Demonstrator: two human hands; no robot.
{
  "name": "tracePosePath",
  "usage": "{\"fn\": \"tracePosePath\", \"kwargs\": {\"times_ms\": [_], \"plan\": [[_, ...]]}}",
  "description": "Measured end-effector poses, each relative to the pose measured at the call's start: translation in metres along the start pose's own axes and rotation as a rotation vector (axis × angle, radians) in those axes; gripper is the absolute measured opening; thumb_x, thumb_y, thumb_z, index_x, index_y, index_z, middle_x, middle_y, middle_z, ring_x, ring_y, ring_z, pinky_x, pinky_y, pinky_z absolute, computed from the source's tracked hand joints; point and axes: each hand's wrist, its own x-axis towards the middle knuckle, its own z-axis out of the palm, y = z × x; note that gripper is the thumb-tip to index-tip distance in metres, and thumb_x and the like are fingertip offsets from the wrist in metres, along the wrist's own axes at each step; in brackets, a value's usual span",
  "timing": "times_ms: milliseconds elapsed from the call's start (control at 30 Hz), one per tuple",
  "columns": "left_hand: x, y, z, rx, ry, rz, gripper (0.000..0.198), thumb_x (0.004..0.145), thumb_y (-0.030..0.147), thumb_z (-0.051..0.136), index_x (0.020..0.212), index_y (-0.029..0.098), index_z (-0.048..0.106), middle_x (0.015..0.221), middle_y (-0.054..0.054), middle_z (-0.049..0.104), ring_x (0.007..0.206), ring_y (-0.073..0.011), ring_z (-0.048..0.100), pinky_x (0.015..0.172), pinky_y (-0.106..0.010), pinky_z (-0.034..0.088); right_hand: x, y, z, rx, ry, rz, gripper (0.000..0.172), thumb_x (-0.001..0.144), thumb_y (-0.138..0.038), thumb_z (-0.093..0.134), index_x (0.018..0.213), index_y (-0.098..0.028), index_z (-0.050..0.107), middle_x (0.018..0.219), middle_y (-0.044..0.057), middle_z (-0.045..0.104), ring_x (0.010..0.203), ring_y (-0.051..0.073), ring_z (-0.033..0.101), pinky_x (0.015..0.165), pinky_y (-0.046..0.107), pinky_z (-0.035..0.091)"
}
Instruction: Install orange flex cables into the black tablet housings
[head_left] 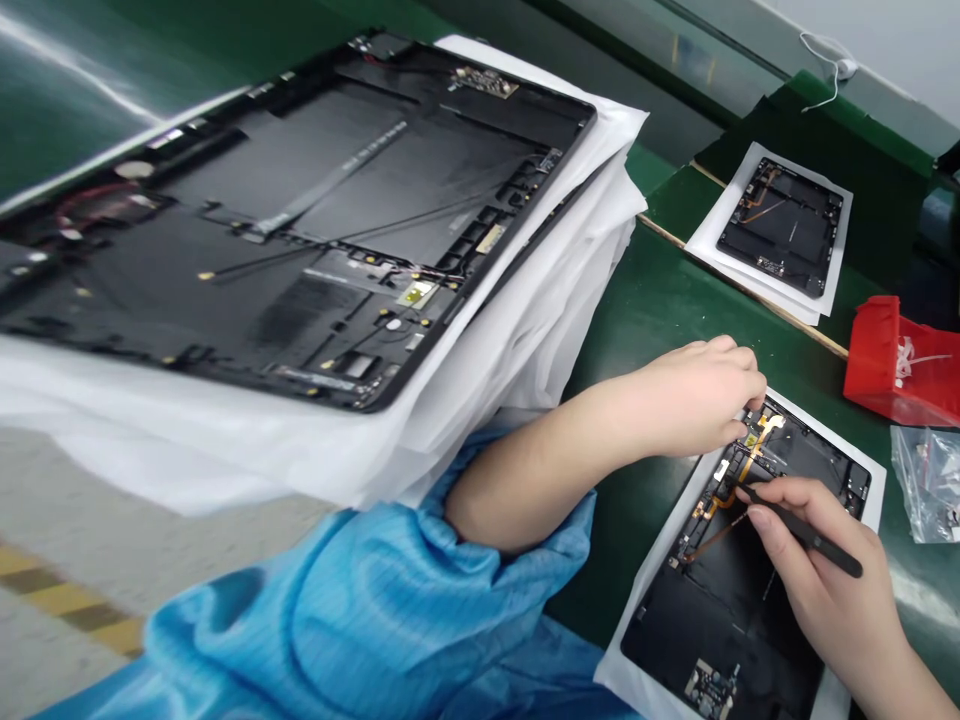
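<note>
Left hand: the left hand (694, 400) reaches across from the 9 o'clock side and sits at the upper edge of the black tablet back housing (795, 455).
Left fingers: the left fingers (739, 375) are loosely curled, with their tips down at that edge beside the amber flex cable (754, 460); whether they have hold of anything is hidden, so I cannot tell.
Right hand: the right hand (821, 570) comes in from the 4 o'clock edge of the view, over the lower half of the same housing.
Right fingers: the right fingers (772, 510) are pinched closed on a slim black tool (821, 540), its tip at the flex cable.
Main housing: it lies flat on a white sheet (637, 650) at about 4 o'clock in the view, under both hands, with the flex cable running across its upper part.
Sleeve: a loose blue smock sleeve (465, 590) bunches at the left forearm, at about 7 o'clock.
Other housings: a larger one (300, 220) sits tilted on a pile of white sheets (525, 330) at 10 o'clock, and a smaller-looking one (780, 225) lies on a white sheet at 2 o'clock.
Surface: the green surface (645, 310) carries the housing and sheets, with a wooden strip (742, 285) along it.
Nearby: a red plastic bin (892, 365) stands at 3 o'clock, and a clear plastic bag (930, 485) lies just below it.
Floor: grey floor (112, 510) with a yellow stripe (67, 600) shows at 8 o'clock.
</note>
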Motion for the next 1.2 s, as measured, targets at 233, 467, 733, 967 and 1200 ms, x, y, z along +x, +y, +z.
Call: {"fn": "tracePosePath", "kwargs": {"times_ms": [233,467,733,967,1200], "plan": [[-0.001,-0.001,0.003,0.027,0.018,0.017,0.017,0.09,0.022,0.064,0.107,0.019,0.067,0.115,-0.007,0.064,0.113,-0.0248,0.052,0.098,-0.035,0.043,0.003,-0.007,0.0,-0.063,0.003,-0.061,0.006,0.097,-0.033,0.063,0.1,-0.028,0.066,0.087,-0.006,0.076,0.075,0.009,0.073,0.07,0.015,0.055],[-0.001,0.001,-0.001,0.017,-0.006,0.002,0.018,0.091,0.021,0.064,0.109,0.018,0.067,0.117,-0.007,0.064,0.115,-0.0256,0.052,0.1,-0.036,0.043,0.001,-0.01,0.005,-0.19,0.04,-0.146,0.01,0.101,-0.033,0.058,0.103,-0.025,0.064,0.09,-0.003,0.076,0.079,0.011,0.074,0.074,0.019,0.056],[0.0,-0.001,0.001,0.007,0.012,0.013,0.018,0.089,0.023,0.068,0.107,0.019,0.068,0.117,-0.007,0.064,0.114,-0.0256,0.053,0.099,-0.036,0.044,0.0,-0.017,0.011,-0.33,0.058,-0.249,0.01,0.103,-0.03,0.053,0.103,-0.023,0.06,0.098,0.001,0.078,0.085,0.015,0.076,0.076,0.024,0.059],[-0.001,-0.002,0.005,0.004,0.028,0.016,0.018,0.089,0.023,0.069,0.107,0.019,0.068,0.117,-0.007,0.065,0.114,-0.026,0.053,0.099,-0.037,0.045,-0.001,-0.019,0.012,-0.313,0.064,-0.27,0.009,0.102,-0.028,0.054,0.103,-0.023,0.061,0.095,0.001,0.078,0.082,0.014,0.076,0.075,0.023,0.06],[-0.003,0.0,0.001,0.011,0.024,0.021,0.019,0.089,0.022,0.068,0.107,0.018,0.067,0.118,-0.008,0.065,0.114,-0.0265,0.054,0.098,-0.037,0.045,-0.001,-0.016,0.009,-0.266,0.119,-0.21,0.008,0.099,-0.029,0.059,0.104,-0.024,0.063,0.095,0.002,0.078,0.082,0.015,0.076,0.077,0.023,0.06]]}}
